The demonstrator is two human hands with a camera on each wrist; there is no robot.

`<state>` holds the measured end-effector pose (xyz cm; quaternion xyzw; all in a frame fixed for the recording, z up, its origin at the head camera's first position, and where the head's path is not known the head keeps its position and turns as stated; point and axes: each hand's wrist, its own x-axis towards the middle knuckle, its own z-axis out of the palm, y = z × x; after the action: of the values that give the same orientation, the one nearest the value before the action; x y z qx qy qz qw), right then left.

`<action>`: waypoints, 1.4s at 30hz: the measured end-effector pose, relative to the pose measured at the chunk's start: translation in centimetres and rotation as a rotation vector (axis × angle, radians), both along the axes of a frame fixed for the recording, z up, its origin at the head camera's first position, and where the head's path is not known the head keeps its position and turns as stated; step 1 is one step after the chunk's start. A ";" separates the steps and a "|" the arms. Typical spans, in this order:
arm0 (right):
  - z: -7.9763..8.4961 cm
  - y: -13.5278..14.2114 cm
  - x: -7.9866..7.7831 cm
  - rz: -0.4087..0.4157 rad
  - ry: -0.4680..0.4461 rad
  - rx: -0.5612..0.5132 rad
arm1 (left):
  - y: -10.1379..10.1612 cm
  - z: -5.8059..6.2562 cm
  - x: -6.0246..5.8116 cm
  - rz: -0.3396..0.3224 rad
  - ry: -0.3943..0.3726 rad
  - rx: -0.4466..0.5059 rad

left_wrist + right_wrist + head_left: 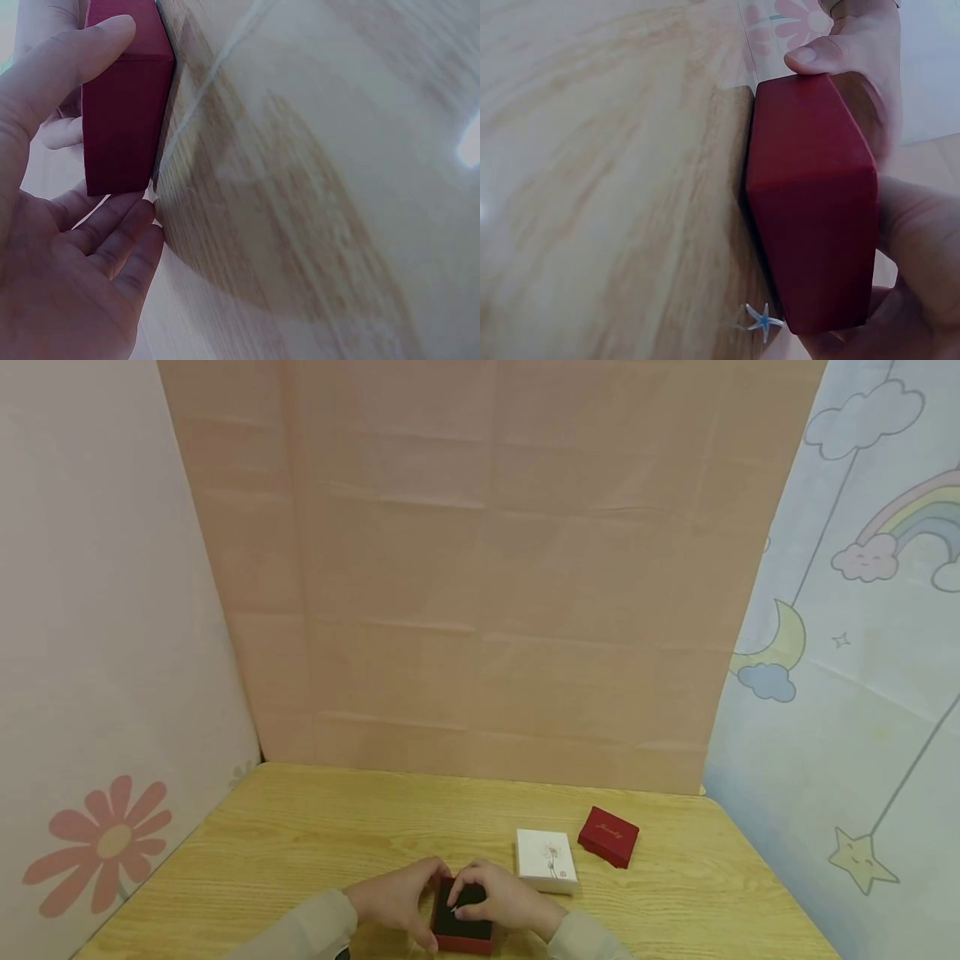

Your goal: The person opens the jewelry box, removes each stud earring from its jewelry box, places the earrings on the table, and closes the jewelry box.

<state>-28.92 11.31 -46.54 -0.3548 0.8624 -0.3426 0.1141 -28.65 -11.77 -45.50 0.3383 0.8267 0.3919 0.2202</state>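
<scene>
In the head view a small red jewelry box [462, 943], its top off and a black lining inside, sits near the front of the table. My left hand [397, 897] holds it from the left side, thumb near its front corner, other fingers at its back. Over the lining, my right hand [502, 897] pinches a tiny silvery piece of jewelry [454, 910] between thumb and fingertip. Its lower part is hidden. Low in the right wrist view, a silvery starfish ornament [763, 321] with a blue centre shows beside the box's bottom edge.
A white square box [543, 856] with a flower print stands right of my right hand. Behind it and farther right lies a dark red box lid [609, 837] with gold lettering. Cloth walls enclose the wooden table [337, 810] at the back and sides.
</scene>
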 end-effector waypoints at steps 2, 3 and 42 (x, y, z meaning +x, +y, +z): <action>0.0 0.0 0.0 -0.007 -0.005 0.000 | 0.0 0.0 0.0 -0.001 0.000 0.000; 0.0 0.0 0.0 -0.012 -0.003 0.002 | 0.0 0.0 0.0 -0.001 -0.001 0.001; 0.0 -0.6 0.2 -0.070 0.006 0.040 | -0.2 -0.1 0.2 0.009 -0.014 0.009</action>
<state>-28.69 10.72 -46.56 -0.3233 0.8813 -0.3278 0.1066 -28.49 -11.94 -45.59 0.3329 0.8249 0.3990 0.2227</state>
